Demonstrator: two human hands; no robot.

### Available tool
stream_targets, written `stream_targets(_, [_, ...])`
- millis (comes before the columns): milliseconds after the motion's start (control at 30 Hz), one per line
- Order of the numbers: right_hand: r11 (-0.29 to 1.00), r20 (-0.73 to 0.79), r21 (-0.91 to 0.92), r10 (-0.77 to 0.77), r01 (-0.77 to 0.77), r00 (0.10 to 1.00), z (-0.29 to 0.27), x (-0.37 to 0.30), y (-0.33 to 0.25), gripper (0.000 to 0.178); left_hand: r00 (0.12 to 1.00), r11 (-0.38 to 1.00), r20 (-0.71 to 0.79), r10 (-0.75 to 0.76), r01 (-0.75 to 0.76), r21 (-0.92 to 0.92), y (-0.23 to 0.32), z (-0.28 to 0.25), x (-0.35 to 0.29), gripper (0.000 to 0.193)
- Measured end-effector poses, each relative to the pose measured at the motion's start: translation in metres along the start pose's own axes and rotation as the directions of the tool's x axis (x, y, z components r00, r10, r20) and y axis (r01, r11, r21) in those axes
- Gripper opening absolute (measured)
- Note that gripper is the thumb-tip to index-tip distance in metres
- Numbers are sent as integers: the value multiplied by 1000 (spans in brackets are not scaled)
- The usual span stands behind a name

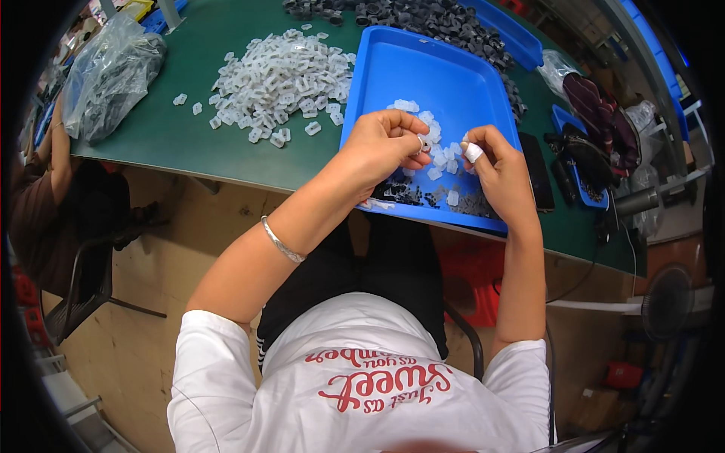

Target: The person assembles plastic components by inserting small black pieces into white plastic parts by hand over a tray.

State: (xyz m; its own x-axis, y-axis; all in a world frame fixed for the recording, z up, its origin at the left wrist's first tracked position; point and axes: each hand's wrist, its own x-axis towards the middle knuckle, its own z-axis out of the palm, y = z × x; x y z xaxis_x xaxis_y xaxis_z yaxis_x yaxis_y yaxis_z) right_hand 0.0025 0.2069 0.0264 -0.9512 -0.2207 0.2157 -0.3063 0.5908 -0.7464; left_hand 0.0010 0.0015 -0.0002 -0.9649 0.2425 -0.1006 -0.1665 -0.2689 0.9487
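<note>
Both my hands are over a blue plastic tray [423, 60] at the table's front edge. My left hand [394, 142] is closed in a pinch, thumb against fingers; what it grips is too small to make out. My right hand [497, 164], with white tape wrapped round a finger, is also pinched, and I cannot make out what lies between its fingertips. Beneath and between the hands, several translucent white plastic pieces [434, 173] lie in the tray. Small black parts [408, 193] and tiny grey parts [474, 204] are spread along its near side.
Left of the tray, a pile of translucent white pieces [279, 79] covers part of the green table [181, 143]. Dark grey parts [423, 21] are heaped behind it. A clear plastic bag [113, 79] stands far left, near another person's arm [57, 151]. A black phone-like slab [537, 170] lies right.
</note>
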Motion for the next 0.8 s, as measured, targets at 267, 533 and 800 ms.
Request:
stream_targets(267, [868,119,488,45,-98,992,8,3,0,11,1000,1000,9,15,-14,-17,-3,0,1,20])
stream_targets(533, [828,58,556,56,-78,997,20,4,-3,11,1000,1000,19,10,-9,-24,-2,0,-2,20])
stream_targets(800, [887,-32,462,22,-5,999,28,5,-6,14,999,999,14,38,-37,-14,-1,1,-3,23])
